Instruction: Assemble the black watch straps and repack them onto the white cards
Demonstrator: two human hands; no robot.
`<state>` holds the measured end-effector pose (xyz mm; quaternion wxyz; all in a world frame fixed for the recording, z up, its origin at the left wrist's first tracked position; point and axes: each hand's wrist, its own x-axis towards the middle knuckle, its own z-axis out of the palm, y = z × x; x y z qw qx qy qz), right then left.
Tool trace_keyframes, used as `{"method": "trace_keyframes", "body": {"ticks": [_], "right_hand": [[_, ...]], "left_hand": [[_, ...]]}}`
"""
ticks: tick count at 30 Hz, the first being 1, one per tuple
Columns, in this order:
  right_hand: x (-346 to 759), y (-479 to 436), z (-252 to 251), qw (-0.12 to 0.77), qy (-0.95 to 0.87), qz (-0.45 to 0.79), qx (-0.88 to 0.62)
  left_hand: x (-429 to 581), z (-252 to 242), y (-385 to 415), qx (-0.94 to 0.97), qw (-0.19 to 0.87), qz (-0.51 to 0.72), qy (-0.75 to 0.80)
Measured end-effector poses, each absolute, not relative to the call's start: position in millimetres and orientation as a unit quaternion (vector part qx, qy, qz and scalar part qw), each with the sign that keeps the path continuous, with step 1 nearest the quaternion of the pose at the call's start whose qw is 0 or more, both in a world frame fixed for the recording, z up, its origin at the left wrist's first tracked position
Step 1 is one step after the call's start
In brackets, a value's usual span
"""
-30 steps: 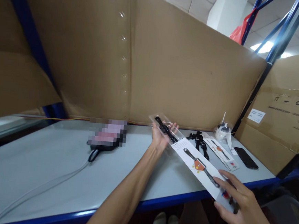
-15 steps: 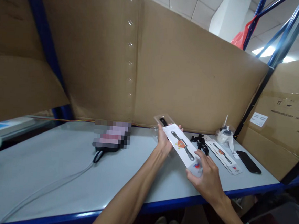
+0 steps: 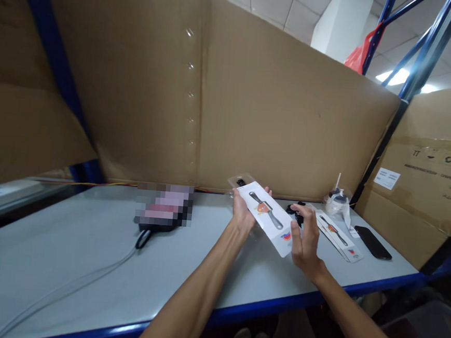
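In the head view, at centre frame, the left hand [image 3: 241, 212] is closed from below around a clear plastic tray [image 3: 240, 182] with a black strap in it. The right hand [image 3: 304, 240] pinches the lower end of a white printed card [image 3: 268, 216] that lies over the tray, above the grey table [image 3: 85, 262].

The card could slip sideways and miss the tray, since only the fingertips steady it.

The card shows a strap picture and a small coloured logo; I cannot read any words. At right, a carton label [image 3: 386, 178] and the carton's print appear upside down and illegible. A second card [image 3: 337, 234] and a phone [image 3: 373, 242] lie beyond.
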<state>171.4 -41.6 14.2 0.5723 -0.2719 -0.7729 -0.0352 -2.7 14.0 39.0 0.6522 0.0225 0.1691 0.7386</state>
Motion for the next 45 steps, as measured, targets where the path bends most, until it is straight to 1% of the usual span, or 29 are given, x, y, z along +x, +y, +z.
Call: {"method": "trace_keyframes", "body": {"ticks": [7, 12, 14, 16, 17, 19, 21, 22, 23, 24, 25, 27, 29, 30, 31, 33, 35, 37, 39, 42, 43, 45], "right_hand": [[138.5, -12.0, 30.1, 0.547, -0.794, -0.063, -0.256], [120.9, -2.7, 38.3, 0.559, -0.791, -0.032, -0.247], [114.1, -0.6, 44.4, 0.547, -0.792, -0.010, -0.270], [106.3, 4.0, 51.5, 0.498, -0.798, 0.025, -0.338], [101.9, 7.4, 54.3, 0.453, -0.806, 0.063, -0.376], [92.2, 15.6, 56.0, 0.328, -0.824, 0.205, -0.413], [81.7, 23.0, 50.9, 0.215, -0.811, 0.389, -0.381], [76.7, 25.6, 46.3, 0.190, -0.786, 0.469, -0.355], [72.3, 27.3, 40.8, 0.190, -0.755, 0.532, -0.333], [68.6, 28.0, 35.0, 0.208, -0.724, 0.576, -0.317], [65.8, 27.8, 29.4, 0.234, -0.696, 0.606, -0.305], [62.5, 25.4, 19.4, 0.275, -0.665, 0.631, -0.291], [60.2, 21.0, 10.7, 0.287, -0.661, 0.627, -0.298], [58.6, 18.3, 6.4, 0.282, -0.663, 0.622, -0.307], [56.2, 15.2, 1.9, 0.274, -0.665, 0.618, -0.317], [49.2, 9.2, -7.0, 0.252, -0.668, 0.617, -0.331], [41.0, 5.0, -13.1, 0.229, -0.680, 0.612, -0.333], [36.6, 5.6, -12.6, 0.212, -0.715, 0.581, -0.328], [41.3, 12.4, -4.6, 0.228, -0.778, 0.483, -0.331], [66.1, 30.0, 12.6, 0.307, -0.841, 0.218, -0.388], [76.4, 35.5, 16.8, 0.318, -0.840, 0.136, -0.418], [93.8, 42.6, 20.1, 0.293, -0.832, 0.027, -0.470]], "left_hand": [[2.9, 34.0, 14.6, 0.062, 0.662, 0.730, 0.155], [-2.6, 30.9, 17.7, 0.064, 0.654, 0.740, 0.148], [-13.8, 31.9, 20.3, 0.073, 0.644, 0.744, 0.161], [-30.9, 32.6, 22.8, 0.084, 0.620, 0.759, 0.183], [-40.9, 32.2, 23.7, 0.090, 0.605, 0.767, 0.193], [-60.7, 29.9, 24.2, 0.110, 0.589, 0.771, 0.217], [-76.6, 26.1, 23.5, 0.135, 0.590, 0.752, 0.259], [-82.3, 24.3, 22.8, 0.144, 0.584, 0.743, 0.293], [-86.6, 22.9, 22.1, 0.149, 0.568, 0.738, 0.334], [-89.8, 22.1, 21.2, 0.156, 0.537, 0.737, 0.380], [-92.2, 22.3, 20.1, 0.170, 0.490, 0.742, 0.425], [-96.2, 25.5, 17.6, 0.222, 0.351, 0.755, 0.507], [-99.9, 31.9, 14.7, 0.278, 0.192, 0.760, 0.555], [-101.3, 35.7, 13.5, 0.295, 0.129, 0.759, 0.565], [-102.3, 39.5, 12.5, 0.306, 0.087, 0.758, 0.569], [-102.1, 45.6, 11.4, 0.322, 0.065, 0.758, 0.563], [-99.6, 48.4, 11.3, 0.333, 0.072, 0.759, 0.555], [-96.8, 47.9, 11.8, 0.345, 0.072, 0.755, 0.553], [-95.1, 45.2, 12.6, 0.363, 0.064, 0.749, 0.551], [-93.3, 40.9, 14.8, 0.389, 0.063, 0.737, 0.550], [-91.9, 40.0, 15.6, 0.396, 0.066, 0.732, 0.550], [-86.9, 39.5, 16.8, 0.410, 0.076, 0.724, 0.549]]}}
